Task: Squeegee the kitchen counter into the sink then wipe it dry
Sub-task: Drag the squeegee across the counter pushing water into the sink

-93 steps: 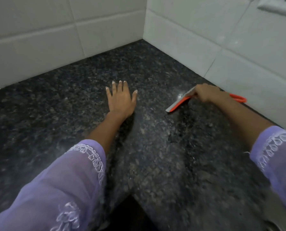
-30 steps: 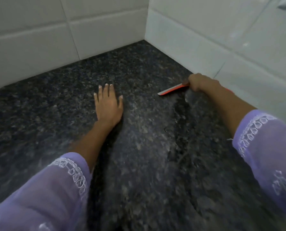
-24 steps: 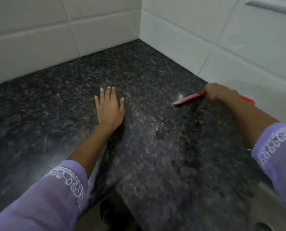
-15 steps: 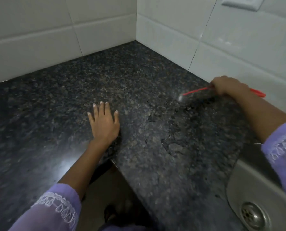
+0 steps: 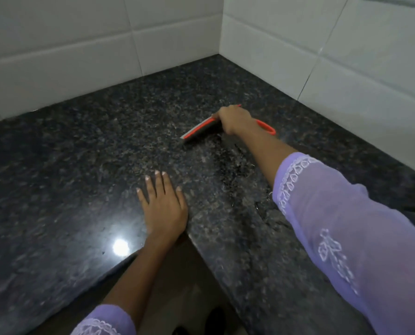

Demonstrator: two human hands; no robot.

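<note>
An orange squeegee (image 5: 199, 130) with a dark rubber blade lies on the dark speckled granite counter (image 5: 80, 165), towards the inner corner. My right hand (image 5: 235, 118) is closed around its handle, and the handle's orange loop sticks out behind my wrist. My left hand (image 5: 164, 206) rests flat on the counter near the inner front corner, fingers spread, holding nothing. Wet streaks show on the stone below the blade. The sink is out of view.
White tiled walls (image 5: 80, 44) meet at the corner behind the counter. The L-shaped counter's front edges meet just below my left hand, with the floor beneath. A light reflection (image 5: 120, 246) glares on the left section. My purple sleeves cover the right foreground.
My right hand has carried the squeegee from beside the right wall, near the sink, back towards the inner corner. The view swung left and the sink left the frame. My left hand stayed flat.
</note>
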